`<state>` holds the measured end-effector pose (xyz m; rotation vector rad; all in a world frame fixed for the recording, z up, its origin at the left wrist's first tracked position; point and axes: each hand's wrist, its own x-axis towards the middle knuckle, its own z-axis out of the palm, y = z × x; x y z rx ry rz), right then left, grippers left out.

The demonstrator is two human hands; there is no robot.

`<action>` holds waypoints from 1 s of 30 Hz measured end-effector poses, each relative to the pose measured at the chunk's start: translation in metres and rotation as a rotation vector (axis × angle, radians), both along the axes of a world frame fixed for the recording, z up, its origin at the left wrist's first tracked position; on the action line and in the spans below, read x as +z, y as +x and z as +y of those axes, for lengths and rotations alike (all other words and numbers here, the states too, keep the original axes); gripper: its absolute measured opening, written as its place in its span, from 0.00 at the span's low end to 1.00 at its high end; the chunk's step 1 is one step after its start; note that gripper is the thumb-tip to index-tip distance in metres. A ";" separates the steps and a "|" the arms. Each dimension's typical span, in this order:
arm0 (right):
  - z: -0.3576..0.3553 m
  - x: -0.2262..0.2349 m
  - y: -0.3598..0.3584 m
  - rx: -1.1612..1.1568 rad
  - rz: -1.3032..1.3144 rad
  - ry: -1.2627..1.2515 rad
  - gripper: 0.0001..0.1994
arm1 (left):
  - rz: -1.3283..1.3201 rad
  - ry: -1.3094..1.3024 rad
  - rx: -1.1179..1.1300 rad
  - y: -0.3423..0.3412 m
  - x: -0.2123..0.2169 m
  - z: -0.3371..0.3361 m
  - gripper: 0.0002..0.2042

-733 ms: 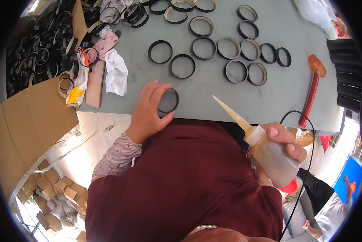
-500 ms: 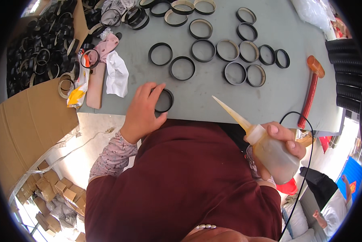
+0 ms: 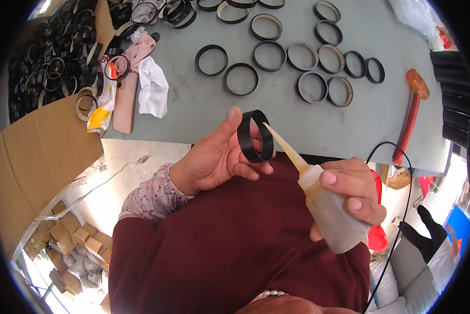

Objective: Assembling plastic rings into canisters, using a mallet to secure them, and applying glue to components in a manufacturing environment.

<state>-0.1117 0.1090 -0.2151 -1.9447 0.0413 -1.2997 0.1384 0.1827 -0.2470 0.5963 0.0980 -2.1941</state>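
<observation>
A black ring [image 3: 249,144] is held on edge in my left hand [image 3: 214,157], lifted in front of the table's near edge. Its fingers curl through and behind the ring. My right hand [image 3: 352,191] grips a translucent squeeze bottle [image 3: 334,217] with a long tapered yellowish nozzle. The nozzle's tip is at the right rim of the ring; whether it touches cannot be made out. Beyond my hands, several similar rings [image 3: 241,79] lie flat on the grey-green table [image 3: 193,112], some with beige inner faces.
A cardboard box [image 3: 46,141] heaped with black rings stands at the left. Beside it lie a pink phone [image 3: 124,104], a white cloth [image 3: 152,86] and a yellow-white packet [image 3: 103,112]. A red-handled hammer [image 3: 410,123] lies at the right, near a black cable [image 3: 402,209].
My left hand has picked the ring up off the table and turned it on edge, moving right. The bottle has come left and down, bringing its nozzle tip to the ring.
</observation>
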 end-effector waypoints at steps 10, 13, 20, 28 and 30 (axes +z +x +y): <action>-0.002 -0.004 0.007 -0.043 0.035 -0.059 0.38 | -0.102 -0.083 -0.069 -0.004 0.009 -0.001 0.33; -0.001 -0.001 0.002 -0.058 0.095 -0.048 0.39 | -0.194 -0.122 -0.068 -0.004 0.013 -0.001 0.31; 0.004 0.012 -0.005 -0.076 0.181 0.058 0.41 | -0.449 -0.257 0.000 -0.003 0.025 0.001 0.24; 0.004 0.006 -0.021 -0.058 0.223 0.262 0.40 | -0.837 -0.604 0.069 -0.007 0.022 -0.002 0.46; 0.007 0.005 -0.024 -0.100 0.247 0.304 0.40 | -0.894 -0.672 0.108 -0.008 0.022 -0.002 0.45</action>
